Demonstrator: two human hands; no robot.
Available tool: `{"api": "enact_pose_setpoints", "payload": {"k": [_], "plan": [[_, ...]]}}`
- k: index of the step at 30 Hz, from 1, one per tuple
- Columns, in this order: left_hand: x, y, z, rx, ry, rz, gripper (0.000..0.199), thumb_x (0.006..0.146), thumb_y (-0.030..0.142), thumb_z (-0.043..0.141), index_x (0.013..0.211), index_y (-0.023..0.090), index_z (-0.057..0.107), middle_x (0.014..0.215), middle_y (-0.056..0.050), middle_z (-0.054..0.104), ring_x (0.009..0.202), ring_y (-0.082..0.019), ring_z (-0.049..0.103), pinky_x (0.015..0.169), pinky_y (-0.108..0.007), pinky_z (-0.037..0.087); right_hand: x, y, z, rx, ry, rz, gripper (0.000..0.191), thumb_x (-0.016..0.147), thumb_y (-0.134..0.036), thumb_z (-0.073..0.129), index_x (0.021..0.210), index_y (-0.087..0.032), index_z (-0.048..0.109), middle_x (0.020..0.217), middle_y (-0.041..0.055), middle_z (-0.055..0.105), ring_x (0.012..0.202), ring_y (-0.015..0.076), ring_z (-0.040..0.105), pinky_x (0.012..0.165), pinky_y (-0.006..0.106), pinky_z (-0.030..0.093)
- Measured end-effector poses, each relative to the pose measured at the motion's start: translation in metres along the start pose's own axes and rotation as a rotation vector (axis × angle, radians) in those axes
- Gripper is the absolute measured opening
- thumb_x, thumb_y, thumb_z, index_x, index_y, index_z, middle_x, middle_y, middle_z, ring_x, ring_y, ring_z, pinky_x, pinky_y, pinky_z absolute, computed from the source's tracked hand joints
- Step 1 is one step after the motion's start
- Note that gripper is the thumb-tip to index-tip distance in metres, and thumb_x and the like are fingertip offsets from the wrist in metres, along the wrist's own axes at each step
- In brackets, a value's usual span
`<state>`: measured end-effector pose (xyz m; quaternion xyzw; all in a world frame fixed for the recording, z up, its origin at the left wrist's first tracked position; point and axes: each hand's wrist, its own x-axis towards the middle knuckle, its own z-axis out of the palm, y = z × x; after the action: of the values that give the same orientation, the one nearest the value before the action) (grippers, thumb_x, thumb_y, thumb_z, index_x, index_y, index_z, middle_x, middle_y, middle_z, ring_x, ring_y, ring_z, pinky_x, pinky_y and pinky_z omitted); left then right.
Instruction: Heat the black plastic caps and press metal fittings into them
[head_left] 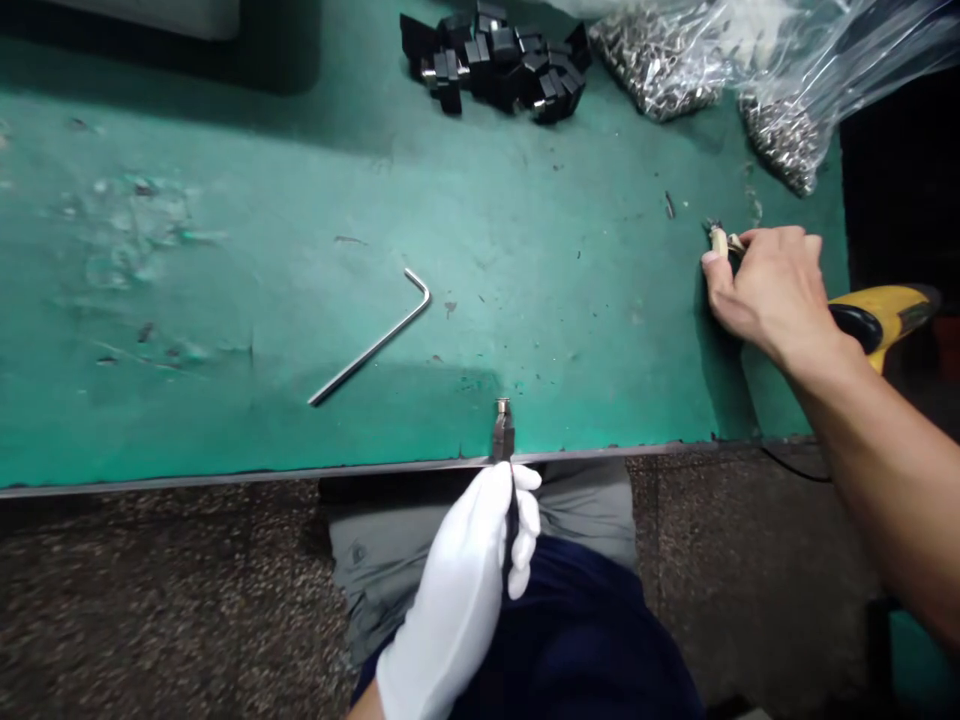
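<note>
Head view: the left hand [457, 590], in a white cotton glove, is closed around a slender dark metal piece [503, 432], whose silver-tipped end is held up just over the front edge [600, 452] of the green worktop [570, 250]. The right hand [772, 290], bare, is curled around the nose of a yellow-and-black power driver [885, 315], and a small pale piece [718, 240] is pinched at its fingertips; what that piece is cannot be told.

Ahead of the left hand and well to the left of the right hand, a steel hex key [367, 340] is laid on the worktop. Far ahead of both hands, a heap of black blocks [495, 60] is gathered, and a clear bag of small silver fasteners [660, 70] is placed ahead of the right hand, still well filled. No fastener can be seen fitted to a block.

The broad green stretch between the hands is marked only by specks and worn patches. Behind the left hand, the worktop is ended by its front edge, past which a speckled floor [150, 600] is seen. Beside the right hand, the worktop is ended by a dark gap, over which the driver's body is carried.
</note>
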<state>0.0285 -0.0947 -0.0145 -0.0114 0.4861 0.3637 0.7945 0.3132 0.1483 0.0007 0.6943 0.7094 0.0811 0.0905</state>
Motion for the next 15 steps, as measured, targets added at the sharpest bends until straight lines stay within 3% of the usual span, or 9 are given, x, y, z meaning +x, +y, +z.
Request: {"api": "enact_pose_setpoints", "payload": {"k": [4,7,9,12,15], "plan": [[0.007,-0.003,-0.004,-0.087,-0.044,-0.032,0.038,0.092,0.055,0.059,0.094,0.018,0.062,0.059,0.003,0.054,0.044,-0.009,0.046,0.041,-0.02,0.037,-0.008,-0.01,-0.011,0.133,-0.006,0.016,0.05,0.101,-0.041,0.044,0.128,-0.001,0.058,0.126,0.0325,0.059,0.115,0.0362,0.056,0.091,0.043,0.039],[0.01,-0.007,-0.006,-0.13,-0.068,-0.064,0.037,0.089,0.055,0.061,0.094,0.019,0.063,0.059,0.003,0.055,0.041,-0.009,0.045,0.038,-0.02,0.035,-0.033,-0.027,-0.038,0.449,-0.12,0.005,0.035,0.103,-0.036,0.039,0.119,-0.016,0.062,0.117,0.0171,0.067,0.106,0.0274,0.061,0.088,0.038,0.042],[0.01,-0.009,-0.005,-0.119,-0.021,-0.047,0.034,0.09,0.054,0.063,0.094,0.02,0.064,0.061,0.003,0.057,0.042,-0.009,0.046,0.039,-0.02,0.036,-0.054,-0.044,-0.062,0.643,-0.373,-0.069,0.031,0.104,-0.038,0.038,0.116,-0.023,0.063,0.113,0.0077,0.07,0.101,0.0237,0.063,0.086,0.035,0.044],[0.006,-0.009,-0.003,-0.056,0.065,0.031,0.031,0.092,0.049,0.064,0.099,0.019,0.067,0.074,0.0,0.064,0.058,-0.013,0.059,0.05,-0.023,0.049,-0.078,-0.073,-0.096,0.67,-0.83,-0.203,0.037,0.104,-0.051,0.041,0.121,-0.028,0.064,0.12,0.0037,0.07,0.104,0.0251,0.064,0.081,0.032,0.048],[0.0,-0.007,0.001,-0.022,0.096,0.076,0.033,0.096,0.042,0.062,0.117,0.016,0.064,0.109,-0.008,0.068,0.09,-0.019,0.067,0.078,-0.036,0.059,-0.083,-0.099,-0.111,0.584,-1.037,-0.289,0.045,0.104,-0.058,0.038,0.124,-0.029,0.066,0.12,0.0039,0.071,0.102,0.0262,0.065,0.078,0.031,0.049]]}}
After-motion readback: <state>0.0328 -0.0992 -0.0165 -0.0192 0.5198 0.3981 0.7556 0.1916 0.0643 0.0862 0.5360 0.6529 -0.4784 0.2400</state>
